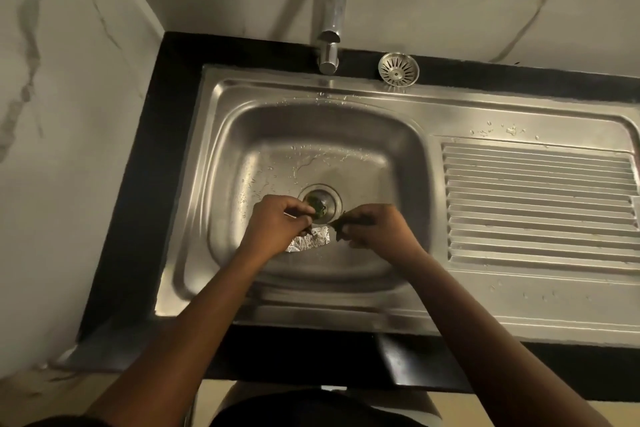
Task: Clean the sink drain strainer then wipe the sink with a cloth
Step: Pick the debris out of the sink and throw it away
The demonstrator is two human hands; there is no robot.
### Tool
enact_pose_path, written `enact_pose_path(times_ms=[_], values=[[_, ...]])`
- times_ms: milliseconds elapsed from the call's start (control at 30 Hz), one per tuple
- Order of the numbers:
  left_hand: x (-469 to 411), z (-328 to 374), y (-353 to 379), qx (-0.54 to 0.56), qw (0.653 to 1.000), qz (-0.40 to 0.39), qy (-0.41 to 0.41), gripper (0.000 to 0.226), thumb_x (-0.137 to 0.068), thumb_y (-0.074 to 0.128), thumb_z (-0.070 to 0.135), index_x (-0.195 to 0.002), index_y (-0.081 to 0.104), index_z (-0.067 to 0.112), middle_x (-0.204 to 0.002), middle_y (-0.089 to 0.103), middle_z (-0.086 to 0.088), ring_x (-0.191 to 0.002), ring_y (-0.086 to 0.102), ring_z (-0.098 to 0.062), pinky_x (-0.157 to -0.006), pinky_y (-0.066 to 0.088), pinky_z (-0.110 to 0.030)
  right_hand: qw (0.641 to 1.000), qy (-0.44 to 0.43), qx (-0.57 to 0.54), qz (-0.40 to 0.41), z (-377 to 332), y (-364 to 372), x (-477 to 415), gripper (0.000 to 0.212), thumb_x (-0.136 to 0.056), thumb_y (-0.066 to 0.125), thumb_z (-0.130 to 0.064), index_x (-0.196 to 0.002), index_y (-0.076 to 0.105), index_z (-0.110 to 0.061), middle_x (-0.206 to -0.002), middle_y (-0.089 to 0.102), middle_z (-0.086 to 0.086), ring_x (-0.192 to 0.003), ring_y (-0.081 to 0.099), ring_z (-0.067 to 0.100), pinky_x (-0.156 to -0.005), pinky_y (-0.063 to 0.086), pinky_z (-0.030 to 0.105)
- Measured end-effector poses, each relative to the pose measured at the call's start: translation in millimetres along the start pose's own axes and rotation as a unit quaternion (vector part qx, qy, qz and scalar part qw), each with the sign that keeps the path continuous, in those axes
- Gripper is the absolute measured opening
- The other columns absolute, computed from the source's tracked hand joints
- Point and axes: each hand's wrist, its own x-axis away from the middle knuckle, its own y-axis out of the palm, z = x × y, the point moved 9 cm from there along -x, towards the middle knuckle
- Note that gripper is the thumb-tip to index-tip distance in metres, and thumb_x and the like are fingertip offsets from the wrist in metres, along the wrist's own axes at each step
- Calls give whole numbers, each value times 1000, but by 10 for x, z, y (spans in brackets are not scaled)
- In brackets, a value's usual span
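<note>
A round metal drain strainer (398, 71) lies on the sink's back rim, right of the tap. The drain opening (323, 202) in the steel basin (242, 135) holds dark green scraps. My left hand (277, 222) reaches to the drain's near edge, its fingers pinching green scraps there. My right hand (377, 229) sits just right of the drain and pinches a bit of green debris (338, 225). A crumpled piece of silver foil (308, 241) lies on the basin floor between and under both hands.
A chrome tap (334, 10) stands at the back, its spout over the basin. The ribbed drainboard (540, 204) stretches to the right, with water drops near it. Black countertop (138, 184) frames the sink; marble walls rise left and behind.
</note>
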Motion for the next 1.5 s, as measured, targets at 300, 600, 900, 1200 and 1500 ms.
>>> enact_pose_path(times_ms=[300,600,900,1200,1500], values=[[884,55,-209,157,980,122,11,27,-83,85,-5,-82,83,22,-80,83,-2,-73,81,-23,-76,68,-38,986,-16,-158,-44,-75,100,539,15,-94,68,6,-109,70,4,-89,79,16,-77,75,22,-67,62,27],[1839,-366,-337,193,939,285,16,16,-80,89,18,-87,83,30,-87,83,0,-80,82,-21,-82,66,-40,984,-71,-68,-147,-210,537,988,19,-96,69,1,-115,72,0,-103,79,19,-95,77,35,-87,64,40],[3311,-1614,-459,271,843,455,-90,13,-89,80,0,-101,79,7,-91,80,-9,-83,81,-19,-82,66,-32,965,-98,-14,-243,-124,1695,1604,14,-96,71,-6,-98,76,-18,-90,81,8,-80,78,20,-72,63,27],[4064,-3610,-101,367,745,515,-212,19,-86,80,-5,-86,79,14,-87,79,-12,-85,80,-34,-79,67,-38,917,-97,183,-340,967,3299,1977,15,-97,70,-15,-111,74,-18,-94,79,-3,-79,79,11,-76,66,32],[3531,-5331,183,384,724,490,-297,11,-84,79,-7,-93,75,-2,-95,77,-27,-89,78,-44,-83,67,-47,956,134,136,-221,2775,4512,816,19,-97,61,5,-113,67,-4,-94,70,16,-68,65,16,-54,57,21]])
